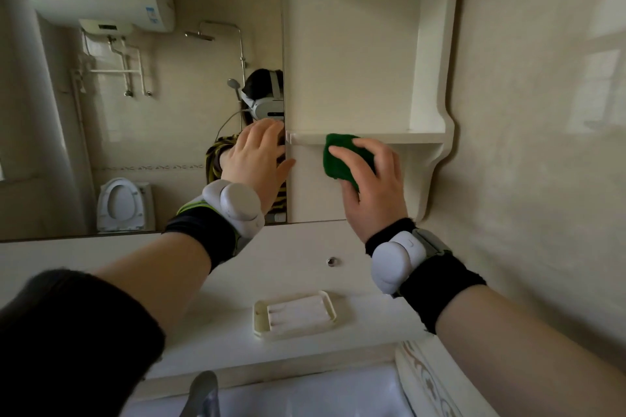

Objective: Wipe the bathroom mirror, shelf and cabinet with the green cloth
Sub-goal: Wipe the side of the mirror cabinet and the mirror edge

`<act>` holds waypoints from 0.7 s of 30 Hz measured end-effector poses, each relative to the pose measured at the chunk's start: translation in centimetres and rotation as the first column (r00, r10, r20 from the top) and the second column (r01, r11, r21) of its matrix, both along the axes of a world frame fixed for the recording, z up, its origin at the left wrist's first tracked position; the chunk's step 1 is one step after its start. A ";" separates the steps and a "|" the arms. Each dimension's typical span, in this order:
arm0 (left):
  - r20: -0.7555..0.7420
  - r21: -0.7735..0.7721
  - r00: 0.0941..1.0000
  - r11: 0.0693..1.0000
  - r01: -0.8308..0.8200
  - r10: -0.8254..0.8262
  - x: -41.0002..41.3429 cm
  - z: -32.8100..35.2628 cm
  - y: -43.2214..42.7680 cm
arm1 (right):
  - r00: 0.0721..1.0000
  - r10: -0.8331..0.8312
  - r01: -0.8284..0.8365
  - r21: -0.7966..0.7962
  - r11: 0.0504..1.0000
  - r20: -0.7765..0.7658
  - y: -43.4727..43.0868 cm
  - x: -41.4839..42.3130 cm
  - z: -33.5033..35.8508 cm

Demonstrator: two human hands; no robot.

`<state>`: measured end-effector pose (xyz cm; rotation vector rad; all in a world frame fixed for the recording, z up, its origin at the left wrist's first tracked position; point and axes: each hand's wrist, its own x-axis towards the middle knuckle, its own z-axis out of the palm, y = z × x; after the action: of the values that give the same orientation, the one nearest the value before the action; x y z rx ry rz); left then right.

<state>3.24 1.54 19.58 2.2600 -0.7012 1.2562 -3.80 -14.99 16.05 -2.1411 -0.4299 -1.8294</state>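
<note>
My right hand (374, 179) holds a bunched green cloth (342, 159) against the front edge of the cream shelf (413, 138), with its fingers curled over the cloth. The cloth also covers part of the cabinet panel (311, 193) below the shelf. My left hand (259, 157) lies flat with fingers spread against the right edge of the mirror (142, 118), where mirror and cabinet meet. Both wrists carry white trackers on black bands.
Below the cabinet a white counter carries a cream soap dish (294, 314). A metal tap (203, 394) and the basin (305, 396) lie at the bottom. A tiled wall (542, 145) closes the right side. The mirror reflects a water heater, shower and toilet.
</note>
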 end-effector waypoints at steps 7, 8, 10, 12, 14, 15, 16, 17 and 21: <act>-0.110 0.093 0.992 0.993 0.075 -0.065 -0.7 2.1 -1.6 | 0.996 -0.072 0.069 -0.066 0.995 -0.050 2.9 0.2 3.5; -0.115 0.070 0.990 0.994 0.089 -0.080 -0.8 2.2 -1.7 | 0.993 -0.085 0.079 -0.072 0.994 -0.084 3.1 0.4 3.9; -0.131 0.027 0.986 0.994 0.109 -0.105 -0.9 2.4 -1.7 | 0.988 -0.083 0.073 -0.075 0.994 -0.134 3.1 1.0 4.2; -0.137 0.003 0.981 0.990 0.140 -0.138 -0.9 2.5 -1.6 | 0.984 -0.082 0.069 -0.085 0.994 -0.161 2.8 1.4 4.1; -0.148 -0.019 0.974 0.985 0.170 -0.171 -0.9 2.6 -1.7 | 0.983 -0.090 0.073 -0.115 0.991 -0.157 2.2 1.7 4.0; -0.155 -0.031 0.971 0.983 0.179 -0.182 -1.0 2.6 -1.8 | 0.986 -0.092 0.073 -0.136 0.988 -0.140 1.9 1.8 3.9; -0.164 -0.043 0.968 0.981 0.187 -0.192 -1.0 2.5 -1.9 | 0.989 -0.091 0.072 -0.155 0.985 -0.118 1.7 1.9 3.8; -0.169 -0.056 0.965 0.979 0.194 -0.201 -1.1 2.4 -1.9 | 0.991 -0.089 0.072 -0.169 0.983 -0.097 1.6 2.0 3.7; -0.174 -0.027 0.969 0.984 0.174 -0.176 -1.0 2.5 -1.9 | 0.992 -0.111 0.099 -0.177 0.979 -0.056 1.6 2.2 3.5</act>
<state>2.20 -0.36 22.11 2.2123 -0.8048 0.9628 -1.57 -13.40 19.56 -2.3756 -0.4865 -1.8313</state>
